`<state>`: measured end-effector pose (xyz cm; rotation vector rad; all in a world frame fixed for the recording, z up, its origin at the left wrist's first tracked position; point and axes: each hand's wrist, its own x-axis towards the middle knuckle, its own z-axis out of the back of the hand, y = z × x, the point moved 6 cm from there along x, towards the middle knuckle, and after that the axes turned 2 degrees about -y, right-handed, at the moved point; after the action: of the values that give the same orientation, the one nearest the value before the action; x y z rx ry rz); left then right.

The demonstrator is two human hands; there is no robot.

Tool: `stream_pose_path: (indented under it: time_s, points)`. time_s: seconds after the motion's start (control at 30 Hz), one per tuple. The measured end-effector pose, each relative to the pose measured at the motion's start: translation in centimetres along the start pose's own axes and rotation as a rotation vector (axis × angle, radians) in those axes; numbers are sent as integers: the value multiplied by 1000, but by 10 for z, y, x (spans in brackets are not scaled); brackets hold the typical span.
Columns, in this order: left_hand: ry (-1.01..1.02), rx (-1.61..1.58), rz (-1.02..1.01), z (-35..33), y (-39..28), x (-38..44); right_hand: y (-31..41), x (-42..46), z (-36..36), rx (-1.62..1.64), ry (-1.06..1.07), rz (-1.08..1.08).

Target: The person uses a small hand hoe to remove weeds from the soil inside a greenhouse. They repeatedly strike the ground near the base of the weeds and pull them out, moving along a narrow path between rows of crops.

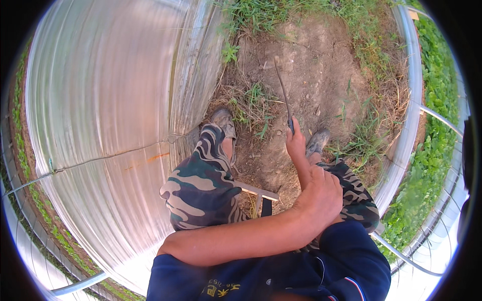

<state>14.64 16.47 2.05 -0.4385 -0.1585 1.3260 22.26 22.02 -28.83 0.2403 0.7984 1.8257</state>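
My right hand (296,142) grips the dark handle of a long, thin, slightly bent tool (283,90), maybe a sickle seen edge-on. Its far end is blurred and points away from me over bare soil (314,81). My left arm crosses in front of my body. Its hand (321,193) lies over my right forearm (301,169) with the fingers curled around it. My legs, in camouflage trousers (203,188), are spread, and my shoes (225,122) rest on the ground. Between my thighs shows part of a low stool-like frame (260,191).
Plastic sheeting (105,94) rises along my left, with a rope (113,155) across it. To the right runs another plastic-covered edge (408,75), with green leafy plants (437,131) beyond. Grass (260,15) and dry stalks (241,94) border the soil path. Metal pipes (406,256) stand at the right.
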Motion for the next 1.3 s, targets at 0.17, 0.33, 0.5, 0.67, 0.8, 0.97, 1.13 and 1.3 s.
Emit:
stream_pose_path:
  time_s: [0.17,0.33,0.5,0.67,0.8,0.97,1.13,1.3]
  points:
    - [8,7,19,2,1,-3,15,-7,-38,-73,128,-89]
    - [-49,63,50,7,9,-6,-27,-74,24,-192,325,-97]
    - [-31,11,22,12,4,-7,-18,-51,29,-120,176,-50]
    - [-32,46,-3,9,1,-5,53,22,-27,64,-17,44]
    - [-51,29,9,15,8,-8,48,5,-70,-17,250,24]
    - [11,42,51,9,14,-12,-45,-95,-28,-81,373,-1]
    - [-12,-19,32,10,12,-9,-25,-64,-27,-18,352,-87]
    - [-60,32,49,16,15,-7,67,48,-66,82,13,27]
